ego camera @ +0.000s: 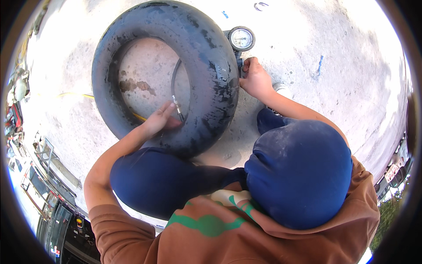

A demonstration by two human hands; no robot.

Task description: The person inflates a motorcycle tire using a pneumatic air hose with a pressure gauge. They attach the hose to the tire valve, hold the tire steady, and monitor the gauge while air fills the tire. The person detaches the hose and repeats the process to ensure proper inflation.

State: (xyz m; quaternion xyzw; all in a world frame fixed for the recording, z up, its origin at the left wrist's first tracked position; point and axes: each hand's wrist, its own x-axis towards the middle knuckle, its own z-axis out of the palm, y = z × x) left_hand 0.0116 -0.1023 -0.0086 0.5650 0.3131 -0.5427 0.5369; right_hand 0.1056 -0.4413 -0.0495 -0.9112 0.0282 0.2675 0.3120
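A black rubber inner tube (207, 59), inflated and partly wet, lies on the ground before me. Through its opening runs a thin dark hose (173, 77) with a metal chuck (178, 107) at its end, by the inner edge. My left hand (163, 118) is at this chuck, thumb and finger against it; its lower fingers are partly hidden. Beyond the tube's right side, my right hand (257, 77) grips the handle (241, 64) of a tyre inflator whose round dial gauge (241, 38) faces up.
A yellow air hose (75, 94) passes under the tube from the left. Blue scraps (320, 64) and a small dark ring-like piece (261, 6) lie on the concrete. My bent knees (300, 175) are close to the tube. A metal frame (47, 151) stands far left.
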